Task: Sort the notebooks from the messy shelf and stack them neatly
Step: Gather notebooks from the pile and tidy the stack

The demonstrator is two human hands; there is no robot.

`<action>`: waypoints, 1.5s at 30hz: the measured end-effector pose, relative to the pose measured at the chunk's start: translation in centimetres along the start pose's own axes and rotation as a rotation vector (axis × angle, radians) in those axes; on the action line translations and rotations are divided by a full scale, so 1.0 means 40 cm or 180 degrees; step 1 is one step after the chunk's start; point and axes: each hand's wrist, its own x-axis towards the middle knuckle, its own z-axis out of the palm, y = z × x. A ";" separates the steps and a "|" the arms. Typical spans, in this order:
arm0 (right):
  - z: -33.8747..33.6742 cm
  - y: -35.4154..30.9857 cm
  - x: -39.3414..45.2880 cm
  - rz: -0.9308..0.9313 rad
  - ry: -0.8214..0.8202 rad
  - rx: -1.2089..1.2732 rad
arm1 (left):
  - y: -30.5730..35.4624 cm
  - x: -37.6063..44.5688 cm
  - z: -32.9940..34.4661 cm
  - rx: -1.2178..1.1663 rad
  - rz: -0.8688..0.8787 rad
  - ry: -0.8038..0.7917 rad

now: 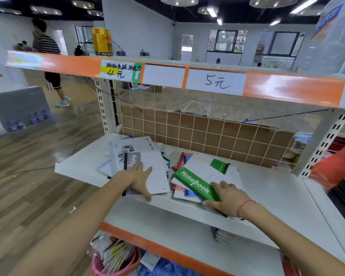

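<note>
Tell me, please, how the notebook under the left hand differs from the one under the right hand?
The grey notebook under the left hand has a pale cover with a dark spine strip; the green notebook under the right hand has a white cover with a green band. The grey one lies further left. Both top messy piles on the shelf.

On your shelf [267,188] sit two loose heaps of notebooks. To your left, a grey-and-white notebook [147,164] lies flat on top, skewed over others. To your right, a white notebook with a green "NoteBook" band [195,182] lies tilted across red and blue covers [180,160].
</note>
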 end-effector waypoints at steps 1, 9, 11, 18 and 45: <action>0.000 -0.001 -0.012 -0.0140 -0.0050 -0.0089 | -0.002 -0.006 0.003 -0.0012 0.0026 0.0029; -0.021 0.049 -0.039 -0.0904 -0.0395 -0.0928 | 0.008 -0.038 0.017 -0.0066 0.0254 0.0432; -0.007 0.056 -0.044 -0.1173 0.0245 -0.1069 | 0.014 -0.047 0.031 0.0009 0.0243 0.0457; 0.079 0.073 -0.045 -0.1818 0.1984 -0.0802 | 0.012 -0.082 0.095 0.0107 0.0110 0.0723; 0.079 0.363 -0.547 -0.0355 0.3293 0.0415 | 0.603 -0.278 0.066 -0.0337 0.1662 0.3410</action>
